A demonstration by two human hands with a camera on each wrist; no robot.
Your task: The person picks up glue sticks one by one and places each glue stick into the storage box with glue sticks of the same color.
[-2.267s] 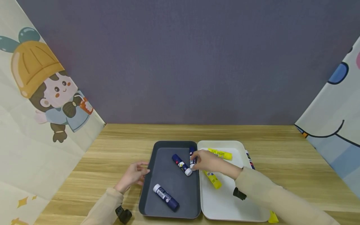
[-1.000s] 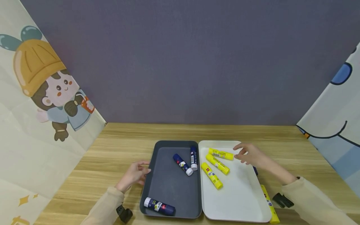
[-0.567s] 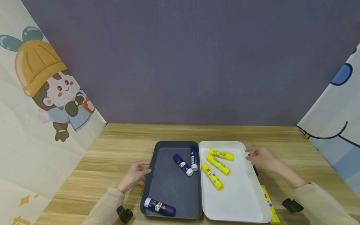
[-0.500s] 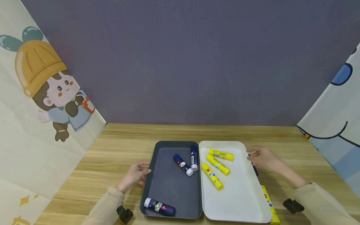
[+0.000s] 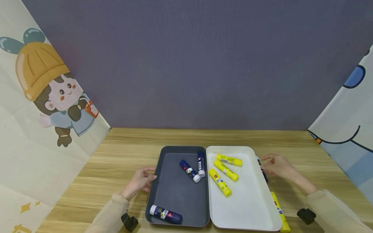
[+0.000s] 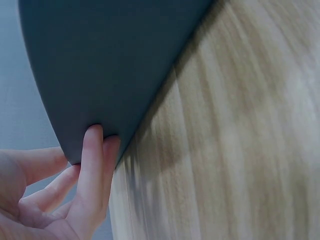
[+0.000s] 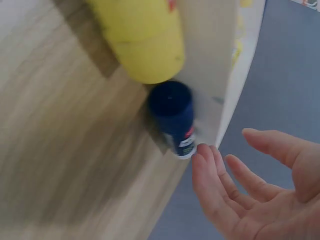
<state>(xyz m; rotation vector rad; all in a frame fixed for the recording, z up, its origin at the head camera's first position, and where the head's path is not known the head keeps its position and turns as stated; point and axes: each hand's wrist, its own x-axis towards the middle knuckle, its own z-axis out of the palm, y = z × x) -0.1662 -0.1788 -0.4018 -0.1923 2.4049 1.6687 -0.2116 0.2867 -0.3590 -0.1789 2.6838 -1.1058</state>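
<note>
My left hand (image 5: 140, 181) holds the left rim of a dark grey tray (image 5: 151, 194); in the left wrist view the thumb is at the rim and fingers (image 6: 91, 160) lie against the outer wall. The tray carries three navy glue sticks with white caps, one (image 5: 166, 214) near the front and two (image 5: 189, 170) at the back right. Beyond the white tray's right side, my right hand (image 5: 278, 166) is spread, holding nothing. Its fingertips are right by another navy glue stick (image 7: 175, 117) lying along that tray's outer wall.
The white tray (image 5: 244, 207) adjoins the dark one, with three yellow glue sticks (image 5: 226, 170) inside. Outside its front right, another yellow glue stick (image 5: 280, 212) lies on the wooden table (image 5: 134, 139). A grey-blue panel (image 5: 204, 64) stands behind.
My right hand let go of a navy glue stick in the dark tray and moved right, past the white tray. The front navy glue stick rolled nearer the front edge. My left hand stayed.
</note>
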